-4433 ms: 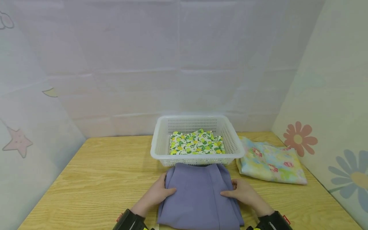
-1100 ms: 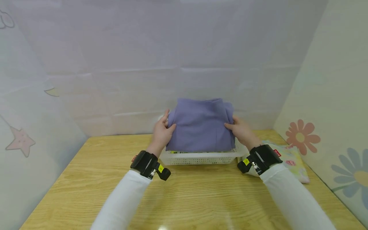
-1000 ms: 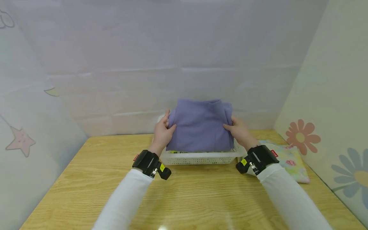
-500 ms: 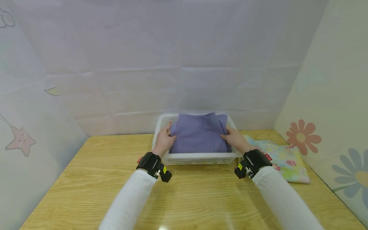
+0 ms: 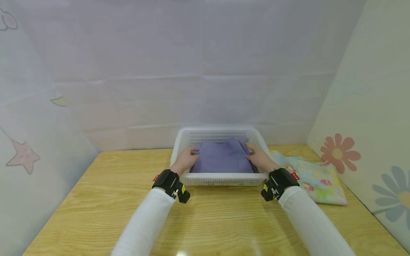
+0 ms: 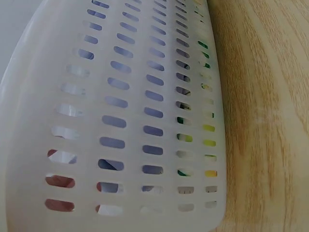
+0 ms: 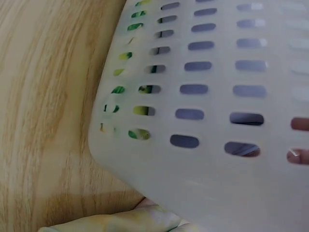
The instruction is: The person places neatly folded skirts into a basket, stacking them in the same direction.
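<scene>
one folded purple cloth [image 5: 221,160] lies inside the white perforated basket [image 5: 221,179], which stands on the wooden worktop [image 5: 96,199] near the back wall. left hand [image 5: 187,161] rests over the cloth's left edge, fingers curled on the fabric; right hand [image 5: 258,159] lies on its right edge, fingers gripping the fold. both wrists cross the basket's near rim and carry black wrist cameras. in the wrist views, green and yellow print shows through the lowest slots of the basket wall [image 6: 145,121], under purple. a folded floral cloth [image 5: 312,177] lies on the worktop just beside the basket's right side.
</scene>
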A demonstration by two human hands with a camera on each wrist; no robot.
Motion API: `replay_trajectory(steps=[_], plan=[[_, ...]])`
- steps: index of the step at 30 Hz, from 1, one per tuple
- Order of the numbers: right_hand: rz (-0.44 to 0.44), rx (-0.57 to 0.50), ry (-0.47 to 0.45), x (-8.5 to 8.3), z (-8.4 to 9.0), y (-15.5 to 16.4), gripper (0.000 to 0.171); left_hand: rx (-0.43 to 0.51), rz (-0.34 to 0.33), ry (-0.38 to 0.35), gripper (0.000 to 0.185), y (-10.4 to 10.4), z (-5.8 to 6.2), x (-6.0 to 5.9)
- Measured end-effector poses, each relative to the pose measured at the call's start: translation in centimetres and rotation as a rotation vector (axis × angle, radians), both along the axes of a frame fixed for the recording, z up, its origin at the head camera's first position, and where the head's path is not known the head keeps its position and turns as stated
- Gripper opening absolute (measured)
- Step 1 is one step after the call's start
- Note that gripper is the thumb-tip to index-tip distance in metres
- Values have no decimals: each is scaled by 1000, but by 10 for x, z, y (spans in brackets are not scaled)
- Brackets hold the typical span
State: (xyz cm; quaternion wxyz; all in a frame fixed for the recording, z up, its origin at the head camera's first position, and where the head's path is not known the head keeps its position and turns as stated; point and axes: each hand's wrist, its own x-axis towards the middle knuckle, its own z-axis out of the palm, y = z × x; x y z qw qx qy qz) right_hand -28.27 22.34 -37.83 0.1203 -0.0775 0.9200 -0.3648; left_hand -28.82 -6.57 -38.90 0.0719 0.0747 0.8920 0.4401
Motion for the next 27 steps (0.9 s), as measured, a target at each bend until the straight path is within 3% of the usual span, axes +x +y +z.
replay_trajectory(steps=[3,10,18,23,27], plan=[[0,8,-3,1,0,-1,59,-56,-37,-2,35,-1,-1,0],[102,248,-16,5,2,-3,45,-274,-144,-14,36,2,-1,1],[214,332,-47,3,-2,-8,37,-436,-251,-50,26,3,2,4],[255,381,-59,4,-1,-12,38,-465,-257,-79,27,1,5,6],[217,316,14,6,0,-10,40,-462,-177,-44,40,1,8,10]])
